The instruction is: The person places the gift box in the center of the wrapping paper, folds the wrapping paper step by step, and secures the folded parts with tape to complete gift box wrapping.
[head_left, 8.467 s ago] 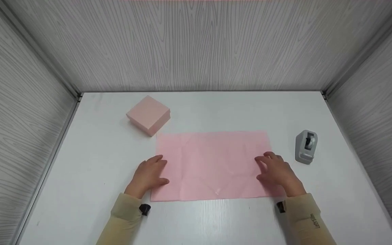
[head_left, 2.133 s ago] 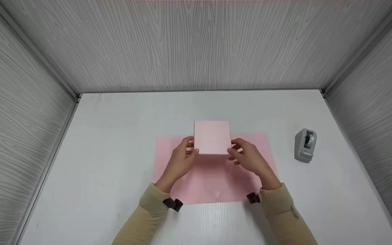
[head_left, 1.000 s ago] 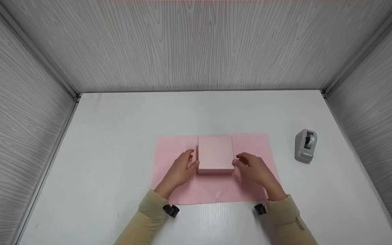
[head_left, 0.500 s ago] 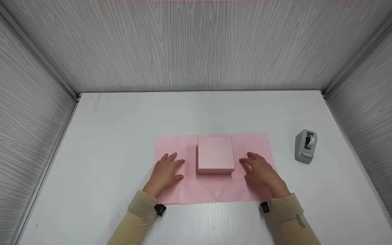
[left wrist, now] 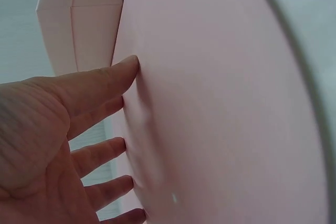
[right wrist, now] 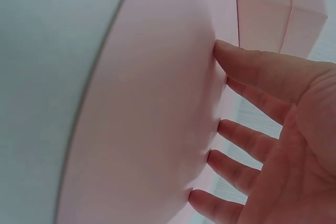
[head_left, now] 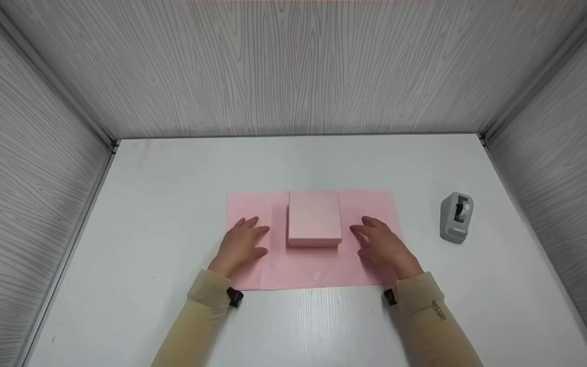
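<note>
A square pale pink box [head_left: 315, 216] with a lid sits on a flat sheet of pink paper [head_left: 293, 270], toward the far side of it. My left hand [head_left: 240, 245] rests its spread fingertips on the paper left of the box. On the other side, my right hand [head_left: 382, 245] touches the sheet with its fingertips and thumb. Neither hand grips anything. Both wrist views show the fingertips on the paper, with the pink box [left wrist: 94, 24] close beyond the thumb; the right wrist view has the box [right wrist: 278, 9] at its top.
A grey tape dispenser [head_left: 456, 217] with a roll of tape stands on the white table [head_left: 171, 178] to the right. Grey wood-grain panels [head_left: 293, 66] enclose the table at the back and both sides.
The box came from the back left onto the paper, held in both hands. The hands then let go and spread out to the sides. Lately paper, box and hands have shifted slightly away from me.
</note>
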A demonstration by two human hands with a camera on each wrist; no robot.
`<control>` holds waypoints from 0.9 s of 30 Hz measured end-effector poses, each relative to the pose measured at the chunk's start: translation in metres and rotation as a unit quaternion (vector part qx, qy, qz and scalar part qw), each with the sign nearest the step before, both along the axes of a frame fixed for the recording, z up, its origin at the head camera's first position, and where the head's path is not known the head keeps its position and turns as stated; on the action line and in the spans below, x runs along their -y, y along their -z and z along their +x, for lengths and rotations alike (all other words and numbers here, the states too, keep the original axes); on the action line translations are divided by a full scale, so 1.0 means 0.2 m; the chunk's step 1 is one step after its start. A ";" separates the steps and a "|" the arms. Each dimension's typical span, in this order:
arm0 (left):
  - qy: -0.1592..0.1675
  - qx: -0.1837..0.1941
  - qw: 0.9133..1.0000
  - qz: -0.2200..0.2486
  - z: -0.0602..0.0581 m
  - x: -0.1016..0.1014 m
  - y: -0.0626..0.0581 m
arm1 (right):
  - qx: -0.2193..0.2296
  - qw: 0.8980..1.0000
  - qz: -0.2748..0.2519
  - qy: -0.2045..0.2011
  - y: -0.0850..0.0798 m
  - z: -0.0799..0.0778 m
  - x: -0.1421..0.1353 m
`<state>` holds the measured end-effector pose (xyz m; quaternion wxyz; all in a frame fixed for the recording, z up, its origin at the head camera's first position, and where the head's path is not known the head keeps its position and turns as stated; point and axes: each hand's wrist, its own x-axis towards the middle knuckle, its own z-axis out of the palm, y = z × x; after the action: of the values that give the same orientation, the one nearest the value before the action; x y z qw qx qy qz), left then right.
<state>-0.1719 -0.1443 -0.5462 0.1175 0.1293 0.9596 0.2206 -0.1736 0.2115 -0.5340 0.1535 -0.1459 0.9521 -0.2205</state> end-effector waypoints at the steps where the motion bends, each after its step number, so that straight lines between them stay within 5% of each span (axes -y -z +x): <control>1: -0.003 0.002 1.000 0.002 -0.01 0.00 0.00 | 0.003 1.000 -0.001 0.002 0.00 -0.01 0.00; 6: -0.014 -0.005 0.999 0.038 -0.02 -0.01 0.00 | 0.007 1.000 -0.016 0.021 -0.01 -0.03 0.03; 9: -0.034 -0.009 0.994 0.104 -0.03 -0.04 -0.01 | 0.018 0.995 -0.085 0.051 -0.01 -0.04 0.05; 16: -0.088 0.044 0.962 0.257 -0.04 -0.18 -0.04 | 0.054 0.964 -0.247 0.088 0.00 -0.06 0.12; 27: -0.091 0.076 0.942 0.313 -0.01 -0.29 -0.08 | 0.059 0.953 -0.285 0.082 -0.02 -0.04 0.17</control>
<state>-0.1743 -0.0862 -0.5307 0.1233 0.0547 0.8380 0.5288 -0.1823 0.1777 -0.5310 0.1430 -0.0915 0.8474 -0.5031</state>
